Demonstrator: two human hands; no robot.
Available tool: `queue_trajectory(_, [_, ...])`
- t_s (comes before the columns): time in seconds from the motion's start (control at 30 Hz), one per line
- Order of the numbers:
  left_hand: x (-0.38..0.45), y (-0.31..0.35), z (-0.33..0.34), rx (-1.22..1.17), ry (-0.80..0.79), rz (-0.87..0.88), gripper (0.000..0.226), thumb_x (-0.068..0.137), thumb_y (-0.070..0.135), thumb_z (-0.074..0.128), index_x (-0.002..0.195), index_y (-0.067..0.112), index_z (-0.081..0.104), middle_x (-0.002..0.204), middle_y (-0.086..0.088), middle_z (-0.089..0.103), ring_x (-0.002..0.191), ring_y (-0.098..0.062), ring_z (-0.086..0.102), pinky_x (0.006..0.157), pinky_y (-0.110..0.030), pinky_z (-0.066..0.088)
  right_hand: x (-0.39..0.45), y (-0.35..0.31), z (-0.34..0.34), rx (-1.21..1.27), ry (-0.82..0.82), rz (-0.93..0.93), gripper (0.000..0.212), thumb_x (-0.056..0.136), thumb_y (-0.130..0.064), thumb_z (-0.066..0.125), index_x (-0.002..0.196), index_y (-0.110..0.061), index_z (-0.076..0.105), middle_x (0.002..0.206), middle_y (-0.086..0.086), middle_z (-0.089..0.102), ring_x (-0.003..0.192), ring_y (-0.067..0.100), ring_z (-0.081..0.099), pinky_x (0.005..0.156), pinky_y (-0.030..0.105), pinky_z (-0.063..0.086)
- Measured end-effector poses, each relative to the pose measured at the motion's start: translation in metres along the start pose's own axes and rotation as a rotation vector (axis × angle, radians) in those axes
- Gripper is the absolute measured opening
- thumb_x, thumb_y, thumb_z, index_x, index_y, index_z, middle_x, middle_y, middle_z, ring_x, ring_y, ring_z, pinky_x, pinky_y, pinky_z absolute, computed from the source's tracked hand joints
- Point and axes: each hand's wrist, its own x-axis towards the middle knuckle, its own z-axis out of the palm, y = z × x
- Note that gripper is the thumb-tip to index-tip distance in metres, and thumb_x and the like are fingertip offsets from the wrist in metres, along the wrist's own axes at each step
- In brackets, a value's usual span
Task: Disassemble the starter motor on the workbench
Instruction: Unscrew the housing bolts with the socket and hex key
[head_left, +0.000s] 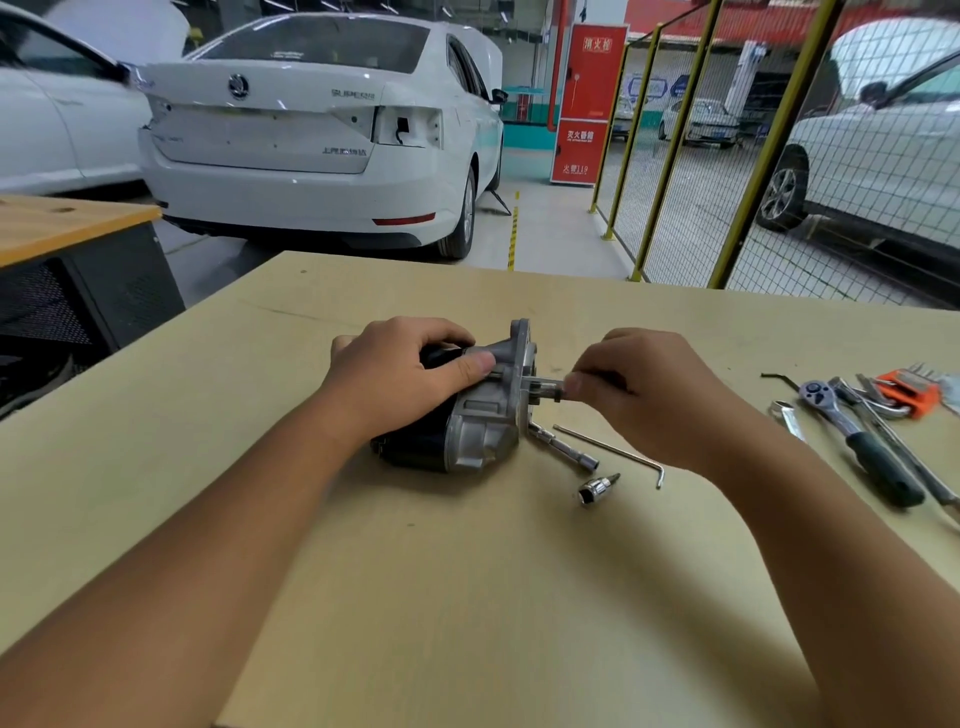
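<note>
Starter motor (467, 415): lying on its side mid-surface (467, 597), black body to the left, silver flanged housing to the right. Left hand (400, 374): laid over the motor's top, grip curled round the body, thumb on the housing. Right hand (644, 389): just right of the motor, grip pinched on a small tool (550, 388) entering the flange face. Socket extension (563, 447), hex key (610, 453), loose bit socket (597, 488): near the motor, right and nearer the viewer. Ratchet (857, 441), orange key holder (909, 389): well right of the motor.
</note>
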Motion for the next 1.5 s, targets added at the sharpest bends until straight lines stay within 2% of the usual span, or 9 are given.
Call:
queue_trajectory(0.1, [0.001, -0.001, 0.0, 0.0, 0.006, 0.002, 0.065, 0.062, 0.094, 0.042, 0.106, 0.054, 0.068, 0.108, 0.03, 0.069, 0.11, -0.008, 0.058, 0.097, -0.041, 0.031, 0.001, -0.002, 0.0, -0.037, 0.034, -0.001, 0.01, 0.09, -0.027, 0.072, 0.081, -0.022, 0.074, 0.075, -0.012, 0.056, 0.072, 0.006, 0.053, 0.063, 0.024, 0.038])
queue_trajectory(0.27, [0.0, -0.002, -0.001, 0.005, -0.014, 0.011, 0.073, 0.058, 0.094, 0.046, 0.114, 0.053, 0.067, 0.114, 0.029, 0.067, 0.114, -0.007, 0.057, 0.099, -0.04, 0.031, -0.002, -0.008, -0.001, -0.128, 0.155, 0.018, 0.024, 0.078, -0.034, 0.083, 0.069, -0.039, 0.061, 0.075, -0.017, 0.059, 0.075, 0.013, 0.058, 0.079, 0.044, 0.05])
queue_trajectory(0.47, [-0.001, 0.0, -0.001, 0.01, -0.001, 0.015, 0.067, 0.065, 0.094, 0.038, 0.111, 0.055, 0.067, 0.109, 0.031, 0.068, 0.11, -0.007, 0.057, 0.095, -0.04, 0.03, -0.002, -0.003, 0.004, 0.032, 0.073, 0.01, 0.008, 0.087, -0.038, 0.073, 0.082, -0.032, 0.07, 0.069, -0.014, 0.062, 0.07, 0.003, 0.056, 0.058, 0.027, 0.043])
queue_trajectory(0.57, [-0.001, 0.0, -0.001, 0.006, 0.002, 0.009, 0.063, 0.065, 0.094, 0.038, 0.107, 0.056, 0.067, 0.107, 0.031, 0.068, 0.109, -0.008, 0.058, 0.095, -0.04, 0.03, -0.001, -0.001, 0.006, 0.04, 0.023, -0.003, 0.021, 0.095, -0.039, 0.061, 0.079, -0.029, 0.069, 0.064, -0.01, 0.059, 0.066, 0.006, 0.054, 0.056, 0.03, 0.039])
queue_trajectory(0.7, [0.0, 0.001, -0.001, 0.007, 0.006, -0.003, 0.068, 0.062, 0.094, 0.041, 0.108, 0.053, 0.069, 0.108, 0.03, 0.069, 0.111, -0.009, 0.059, 0.096, -0.04, 0.031, 0.001, -0.005, 0.007, -0.023, 0.023, -0.016, 0.019, 0.093, -0.032, 0.068, 0.083, -0.018, 0.076, 0.072, -0.009, 0.06, 0.07, 0.013, 0.055, 0.066, 0.035, 0.047])
queue_trajectory(0.93, [-0.001, 0.002, -0.002, -0.008, 0.006, -0.007, 0.07, 0.06, 0.093, 0.044, 0.109, 0.05, 0.071, 0.109, 0.028, 0.07, 0.114, -0.01, 0.059, 0.099, -0.042, 0.033, 0.0, -0.009, 0.007, -0.121, 0.146, -0.014, 0.013, 0.087, -0.038, 0.073, 0.083, -0.028, 0.078, 0.076, -0.013, 0.063, 0.077, 0.02, 0.06, 0.076, 0.043, 0.05])
queue_trajectory(1.23, [-0.005, 0.007, -0.005, -0.024, 0.017, -0.017, 0.06, 0.066, 0.086, 0.056, 0.11, 0.049, 0.073, 0.11, 0.027, 0.072, 0.116, -0.008, 0.06, 0.108, -0.045, 0.036, -0.001, -0.002, 0.013, 0.141, 0.118, 0.07, 0.02, 0.085, -0.037, 0.076, 0.069, -0.027, 0.071, 0.056, -0.014, 0.059, 0.058, 0.007, 0.053, 0.051, 0.013, 0.035])
queue_trajectory(1.4, [-0.012, 0.017, -0.004, -0.193, 0.181, 0.293, 0.045, 0.081, 0.06, 0.07, 0.119, 0.036, 0.075, 0.121, 0.014, 0.069, 0.119, -0.013, 0.062, 0.103, -0.052, 0.048, 0.001, 0.003, 0.02, 0.456, 0.223, 0.212, 0.006, 0.082, -0.035, 0.071, 0.08, -0.029, 0.074, 0.055, -0.004, 0.058, 0.048, 0.01, 0.048, 0.054, 0.03, 0.041])
queue_trajectory(1.5, [-0.018, 0.033, 0.003, -0.144, 0.095, 0.407, 0.035, 0.085, 0.051, 0.068, 0.117, 0.038, 0.076, 0.141, 0.007, 0.055, 0.127, -0.017, 0.052, 0.104, -0.054, 0.045, 0.003, 0.002, 0.021, 0.572, 0.254, 0.255, 0.015, 0.077, -0.035, 0.065, 0.087, -0.029, 0.074, 0.056, -0.003, 0.059, 0.049, 0.016, 0.05, 0.057, 0.035, 0.042])
